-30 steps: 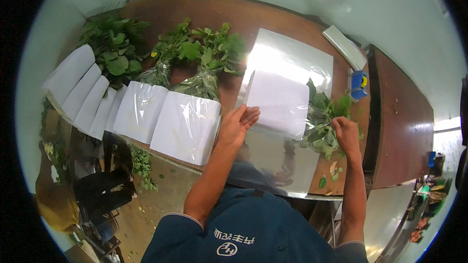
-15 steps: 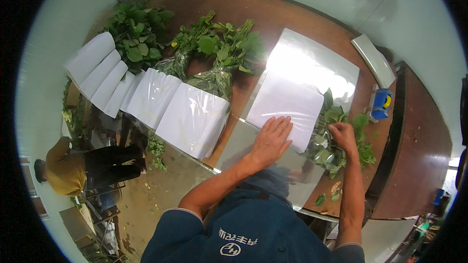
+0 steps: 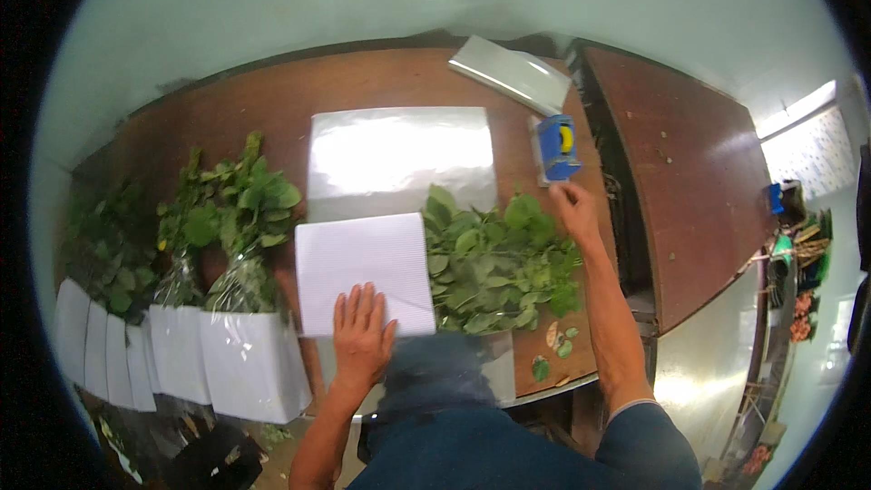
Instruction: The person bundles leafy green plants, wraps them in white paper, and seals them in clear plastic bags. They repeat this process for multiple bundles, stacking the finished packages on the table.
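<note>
My left hand (image 3: 361,338) lies flat, fingers stretched out, on a folded white ribbed paper wrap (image 3: 363,259). From the wrap's right side spreads a bunch of leafy green stems (image 3: 494,268); whatever the paper encloses is hidden. Past the stems, my right hand (image 3: 575,210) pinches at the front edge of a blue tape dispenser (image 3: 552,159) with a yellow core. A small pale bit at the fingertips looks like the end of the tape. Beneath the wrap, a shiny clear film sheet (image 3: 399,150) covers part of the brown table.
To the left stand wrapped bunches (image 3: 249,345) in white paper and clear film, leafy stems pointing away. A folded stack of film (image 3: 513,73) lies at the back, by the wall. Loose leaves (image 3: 542,368) rest near the front edge. Another brown tabletop (image 3: 699,181) is across a gap.
My right hand has left the leafy stems and reached the tape dispenser. The left hand stays on the paper wrap. The view has swung to the right, and the person at left is no longer clearly seen.
</note>
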Action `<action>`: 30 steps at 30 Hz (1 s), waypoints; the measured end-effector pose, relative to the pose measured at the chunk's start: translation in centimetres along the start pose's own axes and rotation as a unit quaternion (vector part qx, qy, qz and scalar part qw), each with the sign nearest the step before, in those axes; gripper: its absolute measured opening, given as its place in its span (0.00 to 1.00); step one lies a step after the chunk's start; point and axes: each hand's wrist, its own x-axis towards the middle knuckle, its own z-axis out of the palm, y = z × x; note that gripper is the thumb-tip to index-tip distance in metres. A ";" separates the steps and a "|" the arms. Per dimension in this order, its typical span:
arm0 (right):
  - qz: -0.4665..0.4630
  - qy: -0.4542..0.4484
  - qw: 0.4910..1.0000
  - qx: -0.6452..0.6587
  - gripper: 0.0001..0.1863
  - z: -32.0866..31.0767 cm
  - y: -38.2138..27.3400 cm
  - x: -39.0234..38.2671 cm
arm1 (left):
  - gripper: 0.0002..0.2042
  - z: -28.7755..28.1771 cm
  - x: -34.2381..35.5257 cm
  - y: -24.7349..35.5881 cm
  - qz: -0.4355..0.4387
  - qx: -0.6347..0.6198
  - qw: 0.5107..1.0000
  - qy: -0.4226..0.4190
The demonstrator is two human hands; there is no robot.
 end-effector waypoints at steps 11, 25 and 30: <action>0.087 0.129 0.987 -0.035 0.23 -3.0 6.8 11.0 | 0.25 -0.6 0.6 0.5 -0.021 0.003 0.998 -0.057; 0.160 0.144 0.943 0.254 0.13 -3.3 5.6 2.7 | 0.25 -0.1 1.1 1.2 -0.022 -0.009 0.999 -0.045; 0.118 0.110 0.985 -0.055 0.13 -2.6 7.1 3.6 | 0.25 0.0 0.6 0.8 -0.026 -0.005 0.999 -0.034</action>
